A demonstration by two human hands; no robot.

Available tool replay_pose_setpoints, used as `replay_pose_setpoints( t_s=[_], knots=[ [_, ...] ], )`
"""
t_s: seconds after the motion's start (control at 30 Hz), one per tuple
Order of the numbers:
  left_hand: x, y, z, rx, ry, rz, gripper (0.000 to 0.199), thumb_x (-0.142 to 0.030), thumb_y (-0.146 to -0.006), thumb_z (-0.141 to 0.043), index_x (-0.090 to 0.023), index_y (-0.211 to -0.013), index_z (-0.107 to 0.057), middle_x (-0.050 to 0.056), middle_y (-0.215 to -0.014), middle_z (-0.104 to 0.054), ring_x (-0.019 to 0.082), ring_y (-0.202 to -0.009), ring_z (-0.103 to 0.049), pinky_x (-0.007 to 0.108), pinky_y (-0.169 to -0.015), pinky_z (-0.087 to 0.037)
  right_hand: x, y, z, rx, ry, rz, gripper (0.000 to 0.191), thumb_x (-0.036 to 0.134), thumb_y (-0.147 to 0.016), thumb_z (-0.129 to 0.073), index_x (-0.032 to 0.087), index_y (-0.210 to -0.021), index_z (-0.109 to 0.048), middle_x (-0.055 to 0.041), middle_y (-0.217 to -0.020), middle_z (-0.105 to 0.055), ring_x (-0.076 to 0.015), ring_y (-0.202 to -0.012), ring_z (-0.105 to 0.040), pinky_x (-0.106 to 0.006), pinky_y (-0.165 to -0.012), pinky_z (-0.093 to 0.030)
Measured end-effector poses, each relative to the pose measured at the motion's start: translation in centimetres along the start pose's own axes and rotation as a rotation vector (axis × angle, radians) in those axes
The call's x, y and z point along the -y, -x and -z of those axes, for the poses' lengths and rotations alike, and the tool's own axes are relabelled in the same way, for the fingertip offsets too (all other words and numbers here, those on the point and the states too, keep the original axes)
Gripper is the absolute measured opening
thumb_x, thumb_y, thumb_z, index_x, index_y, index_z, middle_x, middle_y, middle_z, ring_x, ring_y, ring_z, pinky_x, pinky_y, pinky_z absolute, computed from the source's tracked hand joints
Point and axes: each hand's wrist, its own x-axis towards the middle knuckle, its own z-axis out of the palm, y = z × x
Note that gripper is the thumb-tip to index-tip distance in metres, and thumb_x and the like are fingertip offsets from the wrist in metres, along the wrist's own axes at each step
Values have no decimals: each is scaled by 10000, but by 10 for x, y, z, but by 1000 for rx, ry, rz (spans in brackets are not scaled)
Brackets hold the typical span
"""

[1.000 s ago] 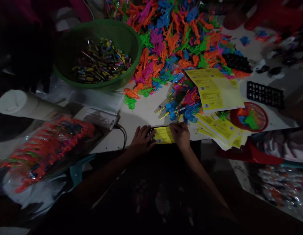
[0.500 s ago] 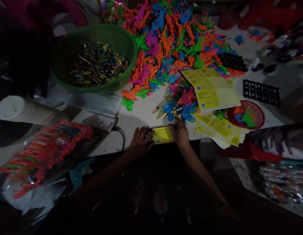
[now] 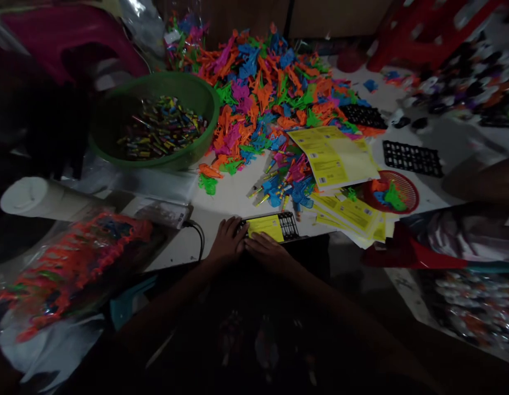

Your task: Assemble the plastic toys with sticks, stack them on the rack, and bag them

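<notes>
A black slotted tray (image 3: 289,225) lies at the front edge of the white table, with a yellow printed label (image 3: 270,226) across its left and middle part. My left hand (image 3: 229,236) rests on the tray's left end, its fingers closed round that end. Next to it, my right hand (image 3: 266,251) lies flat over the label's lower left part, fingers stretched out and pointing left. Just behind the tray are colourful plastic toys (image 3: 274,192) with yellow-wrapped sticks.
A green basin (image 3: 215,118) of small wrapped tubes stands at the back left. Colourful toys (image 3: 262,82) are heaped behind. Yellow sheets (image 3: 332,156), a red basket (image 3: 413,195) and another black tray (image 3: 413,158) lie right. Another person's arm (image 3: 488,181) shows at the right edge.
My right hand has moved left from the label's right end to beside my left hand, uncovering the tray's right part. The view has shifted, and another person's arm has appeared at the right.
</notes>
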Motion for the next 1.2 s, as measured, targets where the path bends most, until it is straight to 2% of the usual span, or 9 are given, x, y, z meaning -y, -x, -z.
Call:
replay_pose_setpoints(
  t_s=[0.17, 0.3, 0.4, 0.57, 0.7, 0.8, 0.97, 1.1, 1.2],
  knots=[
    [18, 11, 8, 120, 37, -190, 599, -236, -763, -447, -146, -1341, -320, 154, -1427, -234, 293, -1342, -93, 518, -1047, -145, 3, -12, -11, -81, -30, 58, 365, 160, -888, -351, 172, -1229, -481, -48, -1297, -487, -201, -1268, -331, -407, -1034, -324],
    [16, 14, 18, 208, -69, -161, 684, -307, -727, -524, -121, -1348, -304, 169, -1415, -262, 309, -1335, -125, 530, -1045, -126, 3, -19, -18, -1, -62, 50, 390, 199, -873, -387, 180, -1257, -453, -62, -1322, -459, -207, -1288, -299, -438, -1042, -298],
    [12, 17, 17, 188, -149, -144, 592, -296, -781, -496, -171, -1337, -334, 160, -1415, -267, 303, -1331, -159, 547, -1027, -165, 2, -18, -12, 5, -108, 21, 417, 220, -859, -402, 171, -1271, -440, -71, -1316, -464, -184, -1294, -291, -425, -1058, -279],
    [12, 31, 2, 74, -210, -183, 406, -225, -832, -445, -311, -1227, -483, 81, -1327, -437, 300, -1319, -205, 574, -1014, -197, 1, 14, -8, -197, -47, -227, 417, 142, -848, -366, 116, -1253, -460, -108, -1272, -503, -217, -1280, -321, -485, -1045, -282],
    [12, 39, -1, 71, -175, -245, 392, -213, -844, -405, -321, -1209, -499, 44, -1244, -529, 261, -1280, -312, 552, -1043, -184, 2, 33, -8, -196, -76, -218, 430, 95, -825, -373, 147, -1239, -477, -90, -1297, -478, -226, -1268, -342, -505, -1028, -294],
    [10, 32, 22, 69, -138, -263, 366, -229, -854, -375, -313, -1173, -533, 26, -1185, -576, 235, -1230, -395, 522, -1054, -206, -7, 35, 12, -306, -224, -297, 346, 184, -840, -406, 192, -1149, -560, -67, -1200, -570, -197, -1183, -462, -450, -1011, -348],
    [13, -7, 118, -2, -3, -88, 336, -271, -860, -345, -213, -1037, -624, 76, -1016, -654, 189, -968, -582, 337, -850, -461, -69, 36, 71, -784, -568, -946, 451, 410, -823, -440, 182, -1208, -500, -94, -1000, -666, -192, -873, -642, -363, -775, -512],
    [25, -54, 165, 358, 131, -48, 269, -286, -814, -425, -247, -923, -667, 29, -880, -683, 155, -819, -616, 233, -735, -470, -130, 29, 101, -950, -877, -1128, 563, 490, -790, -406, 130, -1219, -466, -125, -1022, -640, -177, -708, -655, -304, -585, -514],
    [32, -89, 143, 736, 177, -65, 235, -189, -740, -501, -231, -888, -679, -1, -865, -691, 129, -791, -621, 181, -703, -458, -155, 26, 110, -1013, -703, -1142, 507, 447, -756, -440, 114, -1122, -549, -129, -1001, -640, -192, -791, -636, -317, -647, -498]
  ],
)
